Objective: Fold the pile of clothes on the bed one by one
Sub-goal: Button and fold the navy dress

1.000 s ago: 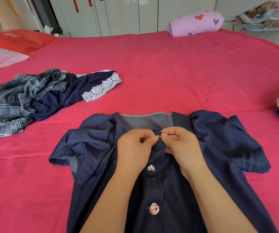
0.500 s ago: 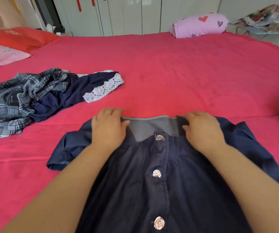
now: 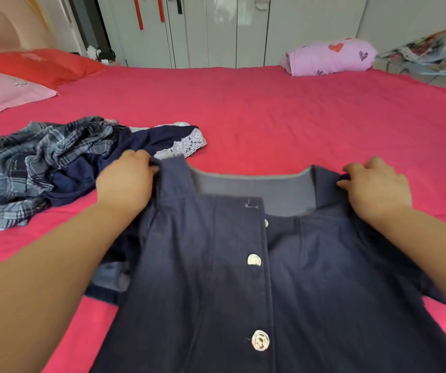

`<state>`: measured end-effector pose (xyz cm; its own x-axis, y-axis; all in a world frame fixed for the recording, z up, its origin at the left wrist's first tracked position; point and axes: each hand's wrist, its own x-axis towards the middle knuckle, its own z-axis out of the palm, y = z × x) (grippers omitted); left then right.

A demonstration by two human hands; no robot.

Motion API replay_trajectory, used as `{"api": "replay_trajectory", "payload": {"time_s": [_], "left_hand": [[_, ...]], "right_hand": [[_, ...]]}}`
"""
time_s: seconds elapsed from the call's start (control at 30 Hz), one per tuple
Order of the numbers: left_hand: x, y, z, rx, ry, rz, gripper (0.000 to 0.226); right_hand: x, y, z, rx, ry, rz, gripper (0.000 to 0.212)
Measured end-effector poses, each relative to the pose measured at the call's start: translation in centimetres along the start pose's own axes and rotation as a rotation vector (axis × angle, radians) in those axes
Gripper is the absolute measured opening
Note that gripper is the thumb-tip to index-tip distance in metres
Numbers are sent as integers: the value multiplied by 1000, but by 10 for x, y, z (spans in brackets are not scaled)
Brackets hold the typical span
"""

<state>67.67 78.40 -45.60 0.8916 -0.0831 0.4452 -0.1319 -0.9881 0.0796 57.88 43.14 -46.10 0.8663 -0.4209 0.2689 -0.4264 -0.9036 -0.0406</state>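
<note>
The red-covered bed (image 3: pixel 283 109) takes up most of the view, and much bare sheet is left beyond and to the right of the work. Its far edge runs along the wardrobe doors, where a lilac heart-print bundle (image 3: pixel 329 57) is parked well apart. Two pillows (image 3: pixel 14 76) are set at the far left.

The navy button-front denim garment (image 3: pixel 203 292) is spread face up on the near part of the bed, neckline away from the person. It is judged to be soft but of some weight, with firmer seams at the shoulders and placket. It should drape rather than slip, and the shoulder seams are the best places to take hold.

The unfolded pile (image 3: pixel 36 170), a plaid shirt over a lace-trimmed navy piece, lies just beside the garment's left shoulder. Room is tightest there, so a snag may be risked on that side.

The left hand (image 3: pixel 125 187) is closed on the left shoulder, fingers (image 3: pixel 142 157) curled round the cloth. The right hand (image 3: pixel 377 189) pinches the right shoulder, fingers (image 3: pixel 375 164) bent over it.

The metallic buttons (image 3: pixel 254 259) are fastened down the front. Hard lumps are to be expected there when folds are laid.
</note>
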Motion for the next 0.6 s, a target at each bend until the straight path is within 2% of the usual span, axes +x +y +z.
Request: {"api": "replay_trajectory", "payload": {"time_s": [0.07, 0.13, 0.2, 0.27, 0.33, 0.37, 0.4, 0.5, 0.53, 0.6], "left_hand": [[-4, 7, 6, 41, -116, 11, 45], [-19, 17, 8, -62, -68, 106, 52], [-44, 30, 13, -174, -36, 284, 53], [-75, 39, 20, -127, -200, 415, 59], [-98, 40, 30, 47, -466, 409, 63], [-102, 41, 32, 110, -543, 378, 64], [-103, 42, 29, 136, -534, 364, 63], [-114, 48, 10, 67, -329, 429, 59], [-124, 47, 5, 15, -329, 445, 59], [-152, 42, -1, -13, -456, 442, 60]], "right_hand": [[-5, -10, 5, -18, -45, -45, 46], [-20, -23, 11, 26, 5, -219, 49], [-45, -35, 21, 113, 27, -402, 48], [-73, -38, 34, 90, -124, -438, 53], [-87, -31, 46, -13, -341, -353, 56], [-87, -29, 47, -46, -397, -326, 56], [-86, -30, 43, -44, -393, -312, 55], [-100, -41, 23, 47, -229, -354, 55], [-114, -42, 19, 98, -212, -372, 56], [-150, -39, 18, 113, -290, -403, 59]]}}
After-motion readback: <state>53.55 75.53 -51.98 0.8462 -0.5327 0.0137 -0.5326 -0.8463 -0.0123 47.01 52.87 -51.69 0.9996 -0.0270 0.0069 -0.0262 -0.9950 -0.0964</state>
